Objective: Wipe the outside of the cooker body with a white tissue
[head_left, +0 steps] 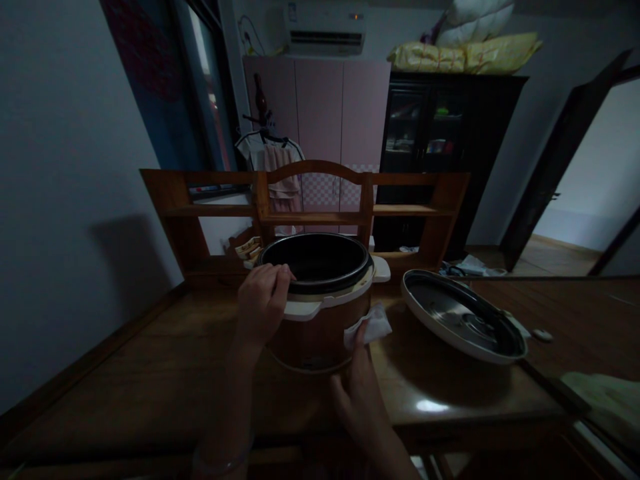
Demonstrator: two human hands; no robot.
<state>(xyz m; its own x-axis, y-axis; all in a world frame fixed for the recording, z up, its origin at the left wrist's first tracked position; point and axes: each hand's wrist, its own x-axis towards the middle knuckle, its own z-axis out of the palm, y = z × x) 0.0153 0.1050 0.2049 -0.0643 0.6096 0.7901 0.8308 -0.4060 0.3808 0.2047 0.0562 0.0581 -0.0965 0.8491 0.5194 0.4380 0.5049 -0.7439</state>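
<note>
A brown electric pressure cooker point(310, 343) with cream side handles stands on the wooden desk, its dark inner pot point(325, 257) uncovered. My left hand point(263, 300) is closed on the cooker's near-left rim, fingers curled over the edge beside a handle. Low on the right of the cooker, my right hand point(363, 380) pinches a folded white wipe point(373, 325) against or just beside the outer wall; I cannot tell whether it touches. Farther right lies the cooker's round lid point(463, 320), tilted with its metal inside facing up.
A wooden shelf rack point(320, 217) rises along the desk's back edge, behind the cooker. A white wall point(75, 233) borders the left side. Right of the lid are a small white round object point(543, 335) and a pale cloth point(605, 400). The desk point(165, 373) has a glossy top.
</note>
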